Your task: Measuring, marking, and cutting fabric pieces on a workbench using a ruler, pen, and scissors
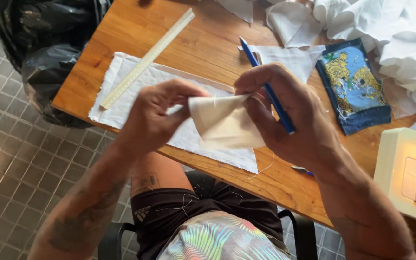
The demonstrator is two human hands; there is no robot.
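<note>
Holding a small folded piece of white cloth (225,123) up over the desk's near edge, both hands pinch it between them: left hand (157,118) clamped on its left corner, right hand (285,115) clamped on the right side, with a blue pencil (268,91) tucked in those fingers too. The cloth's long axis runs left to right between the grips. Underneath lies a bigger white fabric panel (136,94) with a ruler (148,58) angled across it. A printed blue pouch (352,84) sits toward the far right, scraps piled behind it.

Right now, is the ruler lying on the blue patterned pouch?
No, the ruler lies slanted across the white cloth on the table's left side, well apart from the blue pouch.
</note>
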